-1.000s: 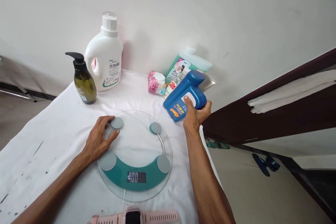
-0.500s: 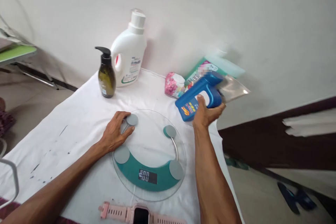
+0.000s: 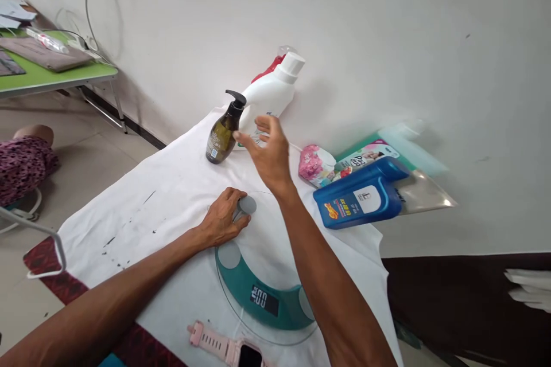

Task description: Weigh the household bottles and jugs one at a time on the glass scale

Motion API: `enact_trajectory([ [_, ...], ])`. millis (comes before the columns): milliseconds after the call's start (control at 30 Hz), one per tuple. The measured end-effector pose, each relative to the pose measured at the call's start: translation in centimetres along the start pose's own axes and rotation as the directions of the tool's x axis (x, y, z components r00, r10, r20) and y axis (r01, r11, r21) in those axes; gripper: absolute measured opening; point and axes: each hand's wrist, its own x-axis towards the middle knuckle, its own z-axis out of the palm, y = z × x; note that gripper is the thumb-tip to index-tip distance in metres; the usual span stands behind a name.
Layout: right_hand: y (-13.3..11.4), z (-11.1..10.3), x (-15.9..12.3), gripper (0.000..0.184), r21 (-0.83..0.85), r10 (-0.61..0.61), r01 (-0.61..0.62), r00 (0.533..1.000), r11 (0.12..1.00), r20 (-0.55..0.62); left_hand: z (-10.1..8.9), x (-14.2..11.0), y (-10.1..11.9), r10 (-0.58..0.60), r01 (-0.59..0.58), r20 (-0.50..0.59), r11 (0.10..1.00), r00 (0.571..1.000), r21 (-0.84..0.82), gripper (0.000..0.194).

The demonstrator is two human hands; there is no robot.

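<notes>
observed: the pump bottle (image 3: 221, 139) stands near the far-left corner of the cloth-covered bench (image 3: 142, 221), left of the white jug (image 3: 269, 94). my right fingers (image 3: 267, 122) are spread just beside it, thumb apart from the rest, gripping nothing; whether the thumb touches the bottle i cannot tell. my left fingers (image 3: 235, 193) are parted around the far-left grey pad (image 3: 247, 206) of the glass scale (image 3: 241, 280); how hard they bear on it cannot be determined. the display (image 3: 266, 301) appears to read zero. farther right, the blue bottle (image 3: 348, 200) stands before a green pouch (image 3: 361, 152), a pink floral pack (image 3: 310, 164) to its left. a pink-strapped watch (image 3: 215, 344) lies near the scale's near edge.

recommended, in my judgement: any grip on the pump bottle should close around its body, since the pump head could turn or press down; clear the jug on the right; rest lightly on the glass, as pressure could alter the reading.
</notes>
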Motion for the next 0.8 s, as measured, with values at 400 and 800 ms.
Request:
enact_trajectory([
  [400, 1.9, 6.9, 3.8, 0.033, 0.135, 0.107, -0.085, 0.98, 0.987, -0.167, 0.2, 0.3, -0.5, -0.019, 0.019, 0.019, 1.0, 1.0, 0.005, 0.042],
  [800, -5.2, -10.8, -7.0, 0.029, 0.26, 0.071, -0.007, 0.969, 0.966, -0.238, -0.2, 0.3, -0.2, -0.033, 0.031, 0.046, 0.999, 0.998, 0.03, 0.034],
])
